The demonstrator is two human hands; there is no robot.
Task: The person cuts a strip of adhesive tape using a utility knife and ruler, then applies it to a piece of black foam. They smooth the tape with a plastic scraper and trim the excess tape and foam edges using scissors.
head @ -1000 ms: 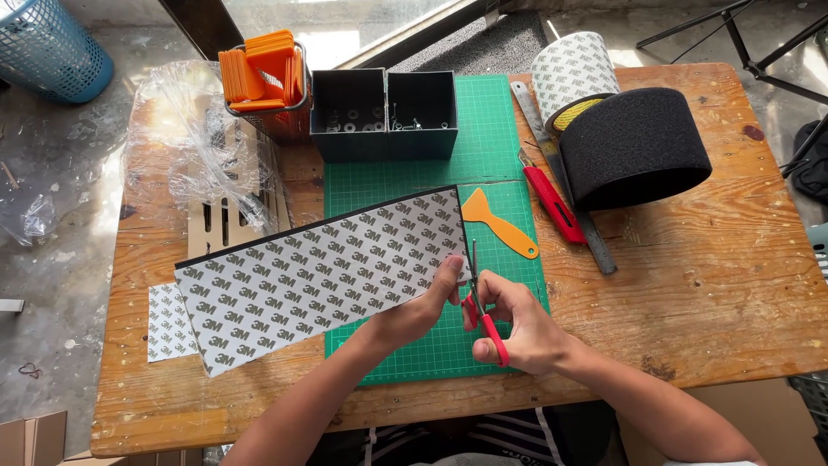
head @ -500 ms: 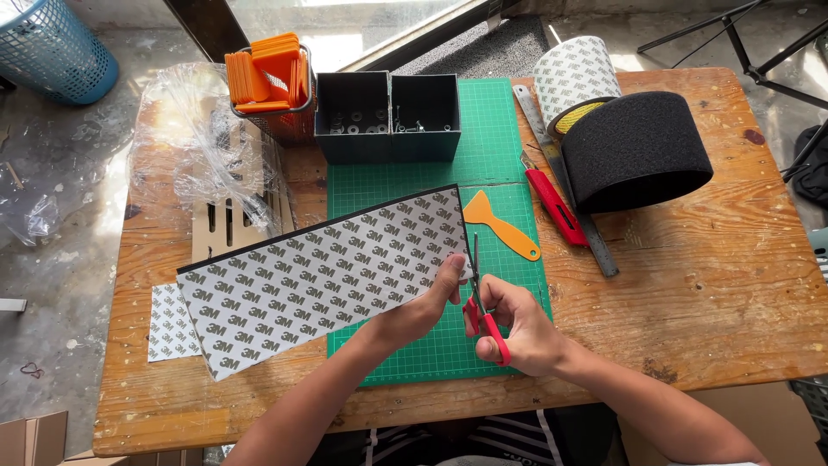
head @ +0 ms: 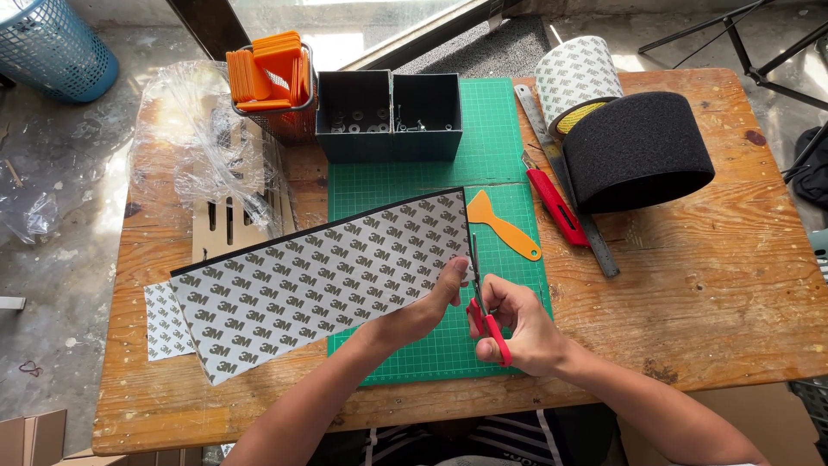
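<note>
Scissors [head: 483,298], one sheet [head: 319,276], two hands

One view only: head cam, worn by the person, looking steeply down and a bit fwd over the wooden surface [head: 690,285]. The person's side is at the frame bottom, far edge near the top. Close range: forearms enter from the bottom, hands [head: 483,311] sit just below center. Nearly the whole surface fits in frame, w/ floor strips at left and top, a blue basket [head: 52,47] top-left. No 2nd view, so no overlap.
</note>
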